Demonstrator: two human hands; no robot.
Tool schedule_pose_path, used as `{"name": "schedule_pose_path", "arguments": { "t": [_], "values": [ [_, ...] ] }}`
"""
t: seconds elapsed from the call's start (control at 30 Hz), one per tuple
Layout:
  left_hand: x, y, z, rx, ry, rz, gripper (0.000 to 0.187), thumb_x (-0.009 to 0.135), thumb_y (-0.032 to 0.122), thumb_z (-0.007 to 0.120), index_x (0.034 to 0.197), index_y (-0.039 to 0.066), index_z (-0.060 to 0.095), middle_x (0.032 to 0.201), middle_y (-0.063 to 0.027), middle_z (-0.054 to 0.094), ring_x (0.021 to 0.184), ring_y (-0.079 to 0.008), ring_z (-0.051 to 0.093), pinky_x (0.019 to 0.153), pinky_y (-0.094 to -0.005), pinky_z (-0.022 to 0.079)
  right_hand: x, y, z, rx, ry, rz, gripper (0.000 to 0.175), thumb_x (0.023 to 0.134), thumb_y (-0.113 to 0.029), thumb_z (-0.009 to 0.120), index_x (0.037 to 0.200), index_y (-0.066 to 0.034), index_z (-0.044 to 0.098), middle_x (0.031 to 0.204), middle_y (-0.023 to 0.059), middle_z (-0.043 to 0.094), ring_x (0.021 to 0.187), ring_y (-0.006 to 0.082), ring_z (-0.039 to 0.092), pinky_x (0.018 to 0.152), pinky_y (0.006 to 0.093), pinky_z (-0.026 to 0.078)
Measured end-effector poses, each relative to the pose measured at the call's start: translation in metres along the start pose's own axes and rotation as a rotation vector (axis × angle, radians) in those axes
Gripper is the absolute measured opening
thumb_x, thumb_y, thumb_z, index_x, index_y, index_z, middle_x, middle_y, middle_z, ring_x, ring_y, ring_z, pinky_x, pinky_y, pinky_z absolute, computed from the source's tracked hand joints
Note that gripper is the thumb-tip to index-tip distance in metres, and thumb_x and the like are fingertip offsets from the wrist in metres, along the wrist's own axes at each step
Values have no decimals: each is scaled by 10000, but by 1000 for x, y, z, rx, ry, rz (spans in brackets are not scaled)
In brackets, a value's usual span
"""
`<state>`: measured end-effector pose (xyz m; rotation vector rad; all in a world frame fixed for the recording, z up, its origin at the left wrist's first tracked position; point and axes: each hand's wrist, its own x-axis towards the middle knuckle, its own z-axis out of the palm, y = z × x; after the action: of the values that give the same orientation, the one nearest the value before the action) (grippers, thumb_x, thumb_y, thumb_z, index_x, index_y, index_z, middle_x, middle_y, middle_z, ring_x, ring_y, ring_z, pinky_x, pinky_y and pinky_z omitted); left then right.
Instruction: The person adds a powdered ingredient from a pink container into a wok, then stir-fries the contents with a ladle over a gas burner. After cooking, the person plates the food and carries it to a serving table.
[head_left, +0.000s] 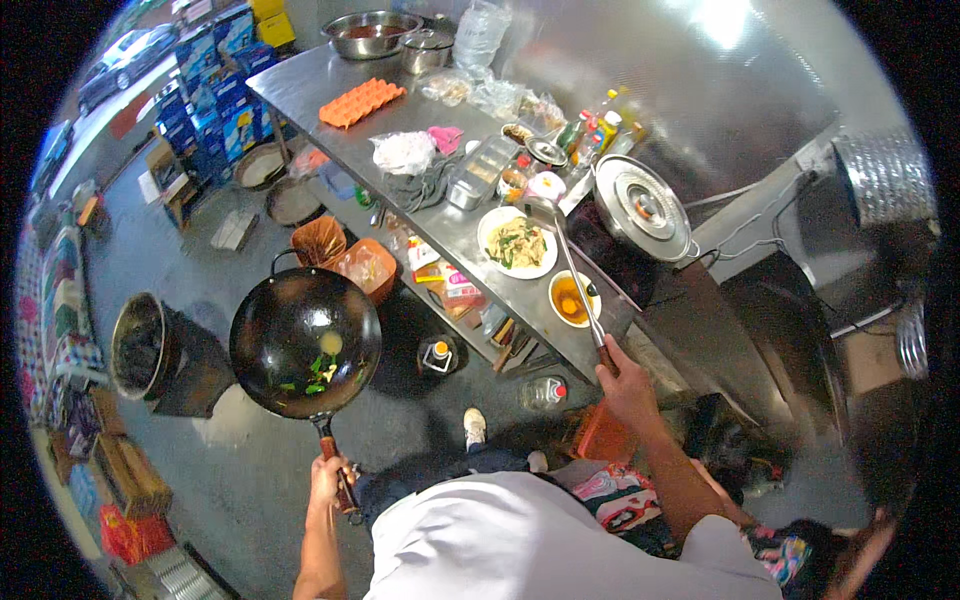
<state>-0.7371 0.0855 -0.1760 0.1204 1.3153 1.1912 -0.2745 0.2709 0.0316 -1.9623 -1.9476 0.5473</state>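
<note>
My left hand (328, 480) is closed around the wooden handle of a black wok (304, 341), held out over the floor. Bits of green vegetable and a little liquid lie inside it. My right hand (628, 386) grips the wooden handle of a long metal wok spatula or ladle (574, 274); which of the two I cannot tell. Its head is over the metal table, by the upper right rim of a white plate of stir-fried food (517, 244). A bowl of brownish-orange liquid (574, 300) stands nearer me, just left of the tool's shaft.
The steel table (442, 229) also bears an orange egg tray (361, 103), a lidded metal container (480, 171), bottles and a large pot lid (643, 206). Orange bins (367, 270) and plastic jugs (544, 392) stand on the floor. Another person in patterned clothing (619, 499) is close at my right.
</note>
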Motion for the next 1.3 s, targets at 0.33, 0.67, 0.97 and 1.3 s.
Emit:
{"name": "schedule_pose_path", "arguments": {
  "t": [0.33,0.67,0.97,1.3],
  "values": [
    [14,116,-138,314,-121,-57,71,753,40,546,692,31,511,572,-78,524,440,-194,528,417,-316,439,-32,-85,99,-127,190,239,590,893,-264,613,1448,-186,429,976,254,671,898,445,640,804,505,499],
    [23,161,-160,287,-234,-88,79,773,25,554,815,25,487,611,-77,524,443,-194,514,429,-320,446,-38,-119,138,-31,291,257,527,907,-252,598,1411,-149,483,1009,243,674,894,444,645,820,490,506],
    [19,172,-152,289,-265,-80,100,767,36,559,835,27,486,609,-75,528,449,-189,528,425,-306,435,-52,-119,146,-13,261,314,577,912,-247,580,1459,-164,413,985,259,671,911,437,652,806,506,504],
    [2,177,-145,278,-276,-48,70,771,46,566,801,28,505,609,-71,525,450,-193,525,434,-315,445,-48,-110,151,18,371,154,533,897,-230,575,1408,-107,484,865,255,669,814,426,661,717,499,506]
  ]
}}
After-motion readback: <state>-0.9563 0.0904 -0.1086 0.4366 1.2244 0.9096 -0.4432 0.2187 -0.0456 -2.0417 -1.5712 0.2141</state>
